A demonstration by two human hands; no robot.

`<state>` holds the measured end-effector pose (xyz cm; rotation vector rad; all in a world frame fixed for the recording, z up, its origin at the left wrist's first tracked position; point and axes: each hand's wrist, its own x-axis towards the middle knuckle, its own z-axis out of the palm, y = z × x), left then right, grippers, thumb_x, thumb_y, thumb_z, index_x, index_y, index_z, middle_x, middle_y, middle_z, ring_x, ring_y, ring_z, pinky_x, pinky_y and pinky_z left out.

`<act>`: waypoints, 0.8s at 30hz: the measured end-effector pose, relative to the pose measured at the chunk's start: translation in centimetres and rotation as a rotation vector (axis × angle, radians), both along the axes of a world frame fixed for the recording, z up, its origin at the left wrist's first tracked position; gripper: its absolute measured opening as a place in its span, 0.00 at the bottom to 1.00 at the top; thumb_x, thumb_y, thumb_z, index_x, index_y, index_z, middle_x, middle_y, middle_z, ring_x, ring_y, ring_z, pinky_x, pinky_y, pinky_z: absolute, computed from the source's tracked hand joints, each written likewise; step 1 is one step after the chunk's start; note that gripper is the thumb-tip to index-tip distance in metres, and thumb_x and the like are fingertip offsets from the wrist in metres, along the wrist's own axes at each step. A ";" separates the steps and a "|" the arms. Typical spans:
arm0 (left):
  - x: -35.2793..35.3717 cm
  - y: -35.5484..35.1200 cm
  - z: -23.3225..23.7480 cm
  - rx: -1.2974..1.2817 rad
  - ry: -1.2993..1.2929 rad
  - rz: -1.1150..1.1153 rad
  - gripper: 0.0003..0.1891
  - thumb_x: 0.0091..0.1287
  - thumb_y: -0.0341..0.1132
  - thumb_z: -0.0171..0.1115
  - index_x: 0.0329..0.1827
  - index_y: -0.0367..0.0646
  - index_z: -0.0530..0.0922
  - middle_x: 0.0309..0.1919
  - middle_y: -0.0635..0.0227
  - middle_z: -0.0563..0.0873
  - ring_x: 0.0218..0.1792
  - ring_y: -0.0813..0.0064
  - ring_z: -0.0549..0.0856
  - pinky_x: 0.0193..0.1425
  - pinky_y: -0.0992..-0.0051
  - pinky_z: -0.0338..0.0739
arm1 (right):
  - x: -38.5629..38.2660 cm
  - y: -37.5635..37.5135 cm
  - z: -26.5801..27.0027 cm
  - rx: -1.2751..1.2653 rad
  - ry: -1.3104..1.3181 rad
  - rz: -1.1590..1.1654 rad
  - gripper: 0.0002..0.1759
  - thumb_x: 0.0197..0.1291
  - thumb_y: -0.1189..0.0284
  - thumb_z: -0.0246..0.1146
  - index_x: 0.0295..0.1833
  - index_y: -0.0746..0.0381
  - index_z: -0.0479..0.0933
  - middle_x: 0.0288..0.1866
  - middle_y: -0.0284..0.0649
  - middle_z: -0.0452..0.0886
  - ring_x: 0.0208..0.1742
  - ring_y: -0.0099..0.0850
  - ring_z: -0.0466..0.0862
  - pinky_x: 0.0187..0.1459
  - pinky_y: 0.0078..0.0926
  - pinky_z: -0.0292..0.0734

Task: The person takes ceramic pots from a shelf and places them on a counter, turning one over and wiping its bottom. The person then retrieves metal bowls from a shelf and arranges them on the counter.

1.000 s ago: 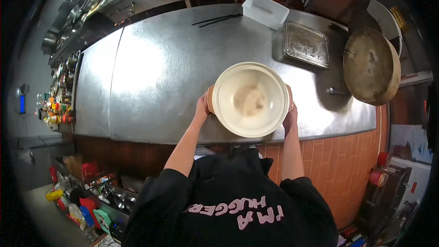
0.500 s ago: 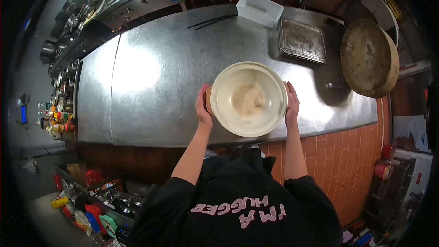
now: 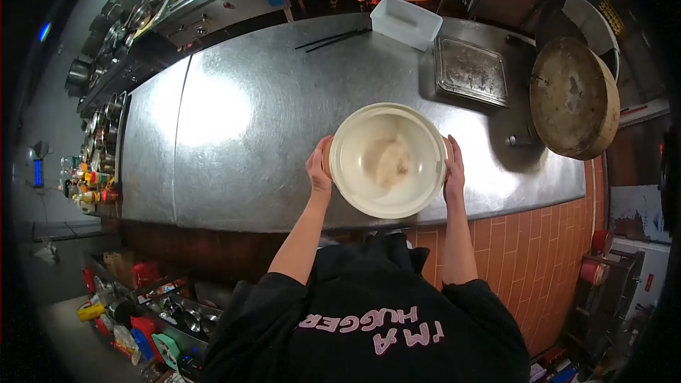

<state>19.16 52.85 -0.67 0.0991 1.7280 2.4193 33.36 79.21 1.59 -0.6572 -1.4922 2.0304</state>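
A round cream-coloured pot (image 3: 389,191) with side handles and a brown stain on its inner bottom is in front of me, near the counter's front edge. My left hand (image 3: 320,164) is closed around the handle on its left side. On the opposite side my right hand (image 3: 454,169) grips the other handle. The pot's open top faces up toward me, and I see no lid on it. Whether its base touches the counter is hidden from this angle.
The steel counter (image 3: 234,170) carries black chopsticks (image 3: 333,40), a white plastic container (image 3: 406,23) and a lidded metal tray (image 3: 471,71) toward the back. A large worn round pan (image 3: 572,99) stands at the right. Bottles (image 3: 89,184) cluster at the left end.
The whole view has shifted slightly, with the counter and pot a little lower in the picture. Both hands keep their hold on the pot's handles.
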 end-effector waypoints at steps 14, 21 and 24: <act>-0.4 -0.8 2.3 -0.057 -0.170 -0.101 0.24 0.71 0.47 0.43 0.56 0.35 0.75 0.51 0.61 0.80 0.51 0.71 0.79 0.58 0.73 0.71 | -0.1 0.4 0.5 -0.044 -0.025 0.083 0.33 0.44 0.74 0.45 0.62 0.66 0.65 0.61 0.45 0.69 0.64 0.36 0.67 0.66 0.29 0.59; -3.0 -1.7 -0.4 -0.444 -0.494 -0.232 0.25 0.72 0.50 0.43 0.56 0.37 0.75 0.48 0.61 0.82 0.49 0.73 0.81 0.57 0.73 0.71 | -0.4 1.7 -1.9 -0.235 -0.051 -0.134 0.26 0.69 0.58 0.43 0.62 0.65 0.66 0.60 0.42 0.73 0.58 0.34 0.74 0.60 0.30 0.67; -3.6 -2.7 -3.5 -0.487 -0.404 -0.361 0.27 0.72 0.52 0.40 0.56 0.37 0.75 0.48 0.61 0.82 0.49 0.72 0.81 0.57 0.72 0.71 | -0.3 1.0 -3.8 -0.544 -0.016 0.023 0.23 0.68 0.62 0.46 0.62 0.65 0.68 0.57 0.41 0.75 0.55 0.31 0.76 0.58 0.29 0.70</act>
